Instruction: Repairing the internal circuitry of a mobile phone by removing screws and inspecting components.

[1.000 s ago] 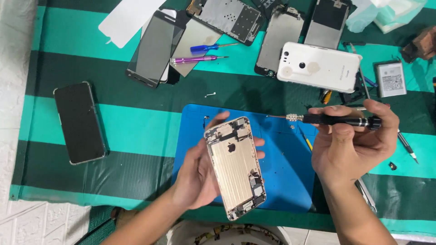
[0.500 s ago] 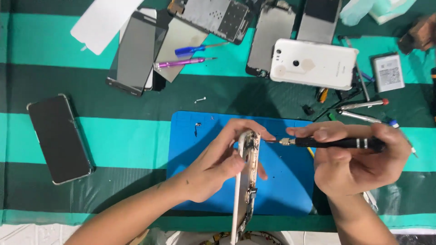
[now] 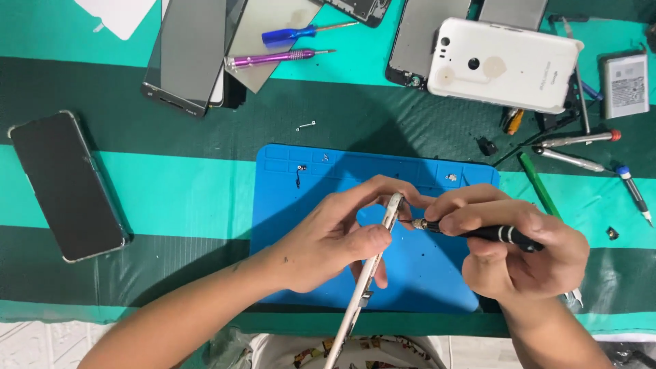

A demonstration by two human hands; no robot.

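Head view shows the left hand (image 3: 335,239) gripping a stripped phone frame (image 3: 372,263) edge-up over the blue mat (image 3: 301,198), the right hand (image 3: 519,253) closed round a black screwdriver (image 3: 478,232) at its top edge, screws apparently remaining.

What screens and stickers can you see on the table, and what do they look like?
Dark phone: far left, black rectangular screen, silver edge, switched off.
Grey screen panel: top left, flat dark-grey rectangle.
Battery: top right, small silver rectangle with a white label.
White phone back: top, rounded white rectangle.
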